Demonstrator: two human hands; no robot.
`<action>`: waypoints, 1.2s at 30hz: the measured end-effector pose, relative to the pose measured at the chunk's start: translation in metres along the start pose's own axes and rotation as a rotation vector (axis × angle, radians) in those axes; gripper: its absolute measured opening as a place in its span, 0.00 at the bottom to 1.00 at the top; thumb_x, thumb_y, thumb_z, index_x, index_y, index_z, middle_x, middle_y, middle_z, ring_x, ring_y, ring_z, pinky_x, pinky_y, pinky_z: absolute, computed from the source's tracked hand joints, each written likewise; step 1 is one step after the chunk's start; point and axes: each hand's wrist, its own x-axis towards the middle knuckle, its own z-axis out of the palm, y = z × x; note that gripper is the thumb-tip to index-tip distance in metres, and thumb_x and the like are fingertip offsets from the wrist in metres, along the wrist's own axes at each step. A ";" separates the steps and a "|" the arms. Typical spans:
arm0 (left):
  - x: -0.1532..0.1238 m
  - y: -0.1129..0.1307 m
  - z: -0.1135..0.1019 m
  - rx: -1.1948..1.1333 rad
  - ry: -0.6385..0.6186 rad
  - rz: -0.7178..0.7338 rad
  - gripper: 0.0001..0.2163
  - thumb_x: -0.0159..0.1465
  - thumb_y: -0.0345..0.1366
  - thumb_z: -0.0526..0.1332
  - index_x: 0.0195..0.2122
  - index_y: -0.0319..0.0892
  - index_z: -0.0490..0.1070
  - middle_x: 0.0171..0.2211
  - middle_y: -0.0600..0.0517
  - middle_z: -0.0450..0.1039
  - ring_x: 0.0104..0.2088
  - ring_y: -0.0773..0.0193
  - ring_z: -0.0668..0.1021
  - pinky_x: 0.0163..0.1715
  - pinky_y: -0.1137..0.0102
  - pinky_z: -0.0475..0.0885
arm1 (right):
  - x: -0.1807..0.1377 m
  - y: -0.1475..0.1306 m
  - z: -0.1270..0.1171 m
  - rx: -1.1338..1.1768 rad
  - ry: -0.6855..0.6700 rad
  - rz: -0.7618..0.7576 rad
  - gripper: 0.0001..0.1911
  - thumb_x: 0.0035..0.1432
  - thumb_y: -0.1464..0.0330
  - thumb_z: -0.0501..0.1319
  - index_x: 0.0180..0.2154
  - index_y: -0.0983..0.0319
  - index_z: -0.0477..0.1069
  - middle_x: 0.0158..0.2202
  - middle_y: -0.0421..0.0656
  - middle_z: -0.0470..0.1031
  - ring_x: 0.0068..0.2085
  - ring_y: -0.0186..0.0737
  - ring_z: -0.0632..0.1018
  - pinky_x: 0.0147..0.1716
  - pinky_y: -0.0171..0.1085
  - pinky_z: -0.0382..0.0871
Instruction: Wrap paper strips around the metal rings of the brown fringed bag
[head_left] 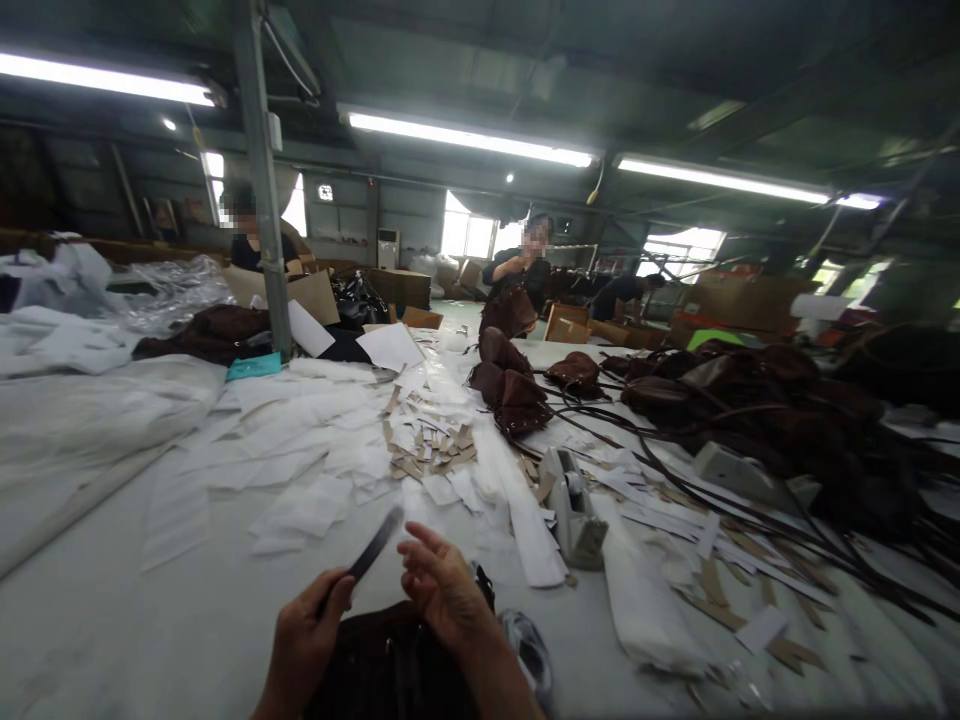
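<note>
My left hand (313,622) is closed around a dark strap (375,545), whose free end sticks up to the right and is blurred. Close beside that end is my right hand (444,588), its fingers apart and nothing visible between them. Below both hands, at the bottom of the view, lies a dark bag (397,665) with small metal fittings. My right forearm crosses its right side, and its lower part is cut off by the frame.
A grey tape dispenser (574,510) stands right of my hands. Scraps of brown card (435,450) and white sheets (300,510) litter the table. Brown bags (517,390) with long straps (660,460) are heaped to the right. A metal post (266,200) rises at left. Co-workers (525,265) are beyond.
</note>
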 end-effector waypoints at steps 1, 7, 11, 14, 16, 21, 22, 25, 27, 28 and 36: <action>-0.002 -0.001 0.002 -0.009 -0.008 0.009 0.13 0.60 0.46 0.59 0.34 0.42 0.75 0.22 0.55 0.73 0.24 0.63 0.75 0.26 0.74 0.70 | 0.001 0.007 0.003 0.015 -0.008 0.037 0.27 0.42 0.68 0.74 0.45 0.65 0.69 0.32 0.40 0.74 0.27 0.26 0.71 0.26 0.26 0.65; -0.011 -0.013 -0.004 -0.068 0.052 0.018 0.14 0.59 0.47 0.61 0.36 0.42 0.77 0.32 0.50 0.79 0.32 0.58 0.79 0.33 0.72 0.74 | 0.001 0.036 0.012 -0.012 0.098 0.119 0.22 0.43 0.55 0.72 0.31 0.66 0.70 0.23 0.37 0.69 0.20 0.24 0.65 0.18 0.25 0.58; -0.013 -0.011 -0.006 -0.104 -0.099 0.060 0.12 0.62 0.45 0.59 0.36 0.44 0.77 0.31 0.52 0.78 0.31 0.60 0.79 0.32 0.73 0.74 | -0.005 0.037 0.015 -0.025 -0.014 0.230 0.29 0.42 0.48 0.69 0.35 0.67 0.73 0.27 0.42 0.72 0.22 0.26 0.67 0.18 0.26 0.57; -0.011 -0.015 -0.005 -0.111 -0.221 0.090 0.12 0.62 0.45 0.58 0.35 0.45 0.77 0.30 0.52 0.78 0.32 0.60 0.79 0.33 0.73 0.74 | -0.003 0.029 0.017 0.044 0.052 0.066 0.27 0.39 0.55 0.73 0.38 0.64 0.73 0.28 0.39 0.73 0.21 0.23 0.63 0.18 0.25 0.53; -0.008 -0.024 -0.004 -0.092 -0.213 0.045 0.14 0.63 0.46 0.57 0.40 0.46 0.76 0.36 0.51 0.79 0.38 0.57 0.79 0.39 0.70 0.74 | 0.002 0.023 0.017 0.033 0.112 -0.080 0.24 0.39 0.61 0.74 0.38 0.64 0.73 0.26 0.37 0.71 0.20 0.22 0.59 0.17 0.25 0.48; -0.002 -0.050 -0.004 -0.042 -0.059 -0.151 0.20 0.64 0.50 0.50 0.51 0.45 0.69 0.52 0.48 0.73 0.55 0.51 0.72 0.56 0.57 0.64 | 0.009 0.021 0.013 -0.141 0.137 -0.269 0.20 0.41 0.66 0.74 0.37 0.65 0.73 0.23 0.33 0.64 0.20 0.22 0.55 0.18 0.28 0.46; -0.003 -0.053 -0.003 -0.043 -0.034 -0.177 0.21 0.64 0.51 0.49 0.51 0.45 0.68 0.53 0.47 0.71 0.56 0.50 0.70 0.58 0.56 0.62 | 0.009 0.022 0.011 -0.169 0.145 -0.287 0.20 0.41 0.66 0.74 0.37 0.64 0.73 0.23 0.32 0.63 0.20 0.22 0.55 0.18 0.29 0.46; -0.007 -0.058 -0.002 -0.049 -0.003 -0.245 0.23 0.64 0.53 0.47 0.52 0.44 0.66 0.55 0.46 0.69 0.58 0.49 0.68 0.59 0.53 0.59 | 0.008 0.024 0.009 -0.223 0.153 -0.315 0.21 0.41 0.65 0.73 0.38 0.64 0.73 0.22 0.32 0.63 0.20 0.23 0.56 0.19 0.30 0.47; -0.012 -0.061 -0.002 -0.047 -0.017 -0.280 0.25 0.64 0.54 0.47 0.54 0.44 0.65 0.56 0.45 0.68 0.58 0.49 0.68 0.60 0.53 0.58 | 0.007 0.023 0.008 -0.250 0.147 -0.313 0.22 0.42 0.63 0.73 0.39 0.64 0.73 0.22 0.33 0.63 0.20 0.24 0.57 0.19 0.30 0.48; -0.013 -0.062 -0.003 -0.044 -0.026 -0.296 0.25 0.63 0.54 0.47 0.55 0.44 0.64 0.56 0.45 0.68 0.58 0.49 0.68 0.60 0.52 0.58 | 0.006 0.022 0.008 -0.261 0.143 -0.311 0.22 0.43 0.62 0.72 0.39 0.64 0.73 0.22 0.33 0.64 0.20 0.25 0.57 0.19 0.30 0.47; -0.014 -0.069 -0.009 -0.008 -0.075 -0.273 0.26 0.62 0.57 0.49 0.51 0.44 0.69 0.51 0.46 0.74 0.55 0.50 0.72 0.57 0.55 0.64 | 0.002 0.009 0.006 -0.219 0.248 -0.304 0.18 0.42 0.58 0.72 0.23 0.65 0.70 0.19 0.33 0.59 0.20 0.25 0.54 0.19 0.30 0.45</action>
